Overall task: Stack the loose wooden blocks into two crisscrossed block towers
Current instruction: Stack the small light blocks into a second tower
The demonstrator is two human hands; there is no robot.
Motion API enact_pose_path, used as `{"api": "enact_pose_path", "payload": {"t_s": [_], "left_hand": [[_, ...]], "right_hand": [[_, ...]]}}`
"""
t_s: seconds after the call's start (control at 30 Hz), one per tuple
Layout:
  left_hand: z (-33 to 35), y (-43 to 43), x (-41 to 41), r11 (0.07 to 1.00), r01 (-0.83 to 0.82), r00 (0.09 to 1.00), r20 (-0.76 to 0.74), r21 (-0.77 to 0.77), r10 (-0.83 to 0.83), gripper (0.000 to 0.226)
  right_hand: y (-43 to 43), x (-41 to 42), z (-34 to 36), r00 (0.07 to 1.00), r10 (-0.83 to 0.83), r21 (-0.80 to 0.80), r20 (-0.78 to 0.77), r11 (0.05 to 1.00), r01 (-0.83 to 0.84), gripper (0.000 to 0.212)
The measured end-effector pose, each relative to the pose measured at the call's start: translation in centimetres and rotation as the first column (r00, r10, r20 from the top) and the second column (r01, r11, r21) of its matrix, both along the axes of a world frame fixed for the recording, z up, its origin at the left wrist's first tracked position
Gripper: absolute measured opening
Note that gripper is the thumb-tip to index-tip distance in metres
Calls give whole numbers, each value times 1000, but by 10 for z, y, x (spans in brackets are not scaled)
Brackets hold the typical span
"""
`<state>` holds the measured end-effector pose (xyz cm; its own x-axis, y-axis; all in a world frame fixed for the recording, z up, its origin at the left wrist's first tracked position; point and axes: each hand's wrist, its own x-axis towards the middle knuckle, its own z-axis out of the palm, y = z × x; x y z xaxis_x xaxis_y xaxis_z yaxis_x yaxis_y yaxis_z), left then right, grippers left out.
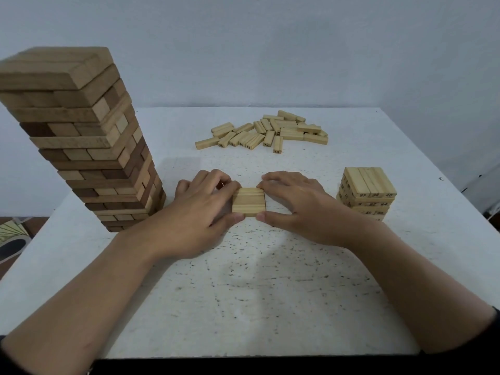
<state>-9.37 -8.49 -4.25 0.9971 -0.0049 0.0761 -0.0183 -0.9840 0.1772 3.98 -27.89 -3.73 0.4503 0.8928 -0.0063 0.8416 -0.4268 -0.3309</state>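
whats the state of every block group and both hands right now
tall tower: standing, many crisscrossed layers, untouched
short tower: standing, few layers, untouched
loose blocks: scattered pile at far side
three-block row: lying flat, side by side, squeezed between both hands
left hand: pinches the row's left side
right hand: pinches the row's right side

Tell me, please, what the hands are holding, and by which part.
Both hold a flat row of three small blocks: the left hand pinches its left side, the right hand its right side.
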Motion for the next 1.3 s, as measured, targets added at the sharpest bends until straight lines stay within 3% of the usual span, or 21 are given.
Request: {"api": "enact_pose_path", "payload": {"t_s": [0.17, 0.27, 0.37, 0.5, 0.7, 0.87, 1.13, 1.3], "left_hand": [[3, -2, -2, 1000, 3, 1000, 20, -28, -3, 59], [9, -4, -4, 992, -16, 999, 49, -126, 23, 49], [15, -3, -3, 984, -1, 992, 125, -180, 24, 54], [29, 0, -4, 970, 27, 976, 216, -241, 27, 53], [59, -8, -2, 965, 67, 959, 283, -255, 8, 59], [76, -29, 13, 961, 88, 969, 247, -263, -22, 61], [79, -74, 57, 954, 109, 990, 120, -280, -78, 61], [71, -97, 79, 943, 99, 993, 98, -319, -71, 56]], "right_hand": [[-1, -3, 0, 999, 16, 21, 41, 1000, -16, 53], [1, -7, 2, 1000, 4, 127, -4, 992, -4, 36], [2, -10, 10, 996, -4, 249, -93, 968, 27, 28], [-1, -16, 30, 991, -19, 357, -130, 932, 65, 38], [-18, -16, 65, 996, -65, 421, -65, 903, 87, 50], [-48, -4, 77, 990, -86, 443, -116, 887, 129, 37], [-102, 46, 66, 961, -94, 334, -260, 925, 181, 52], [-126, 64, 53, 939, -89, 337, -333, 919, 207, 42]]}}
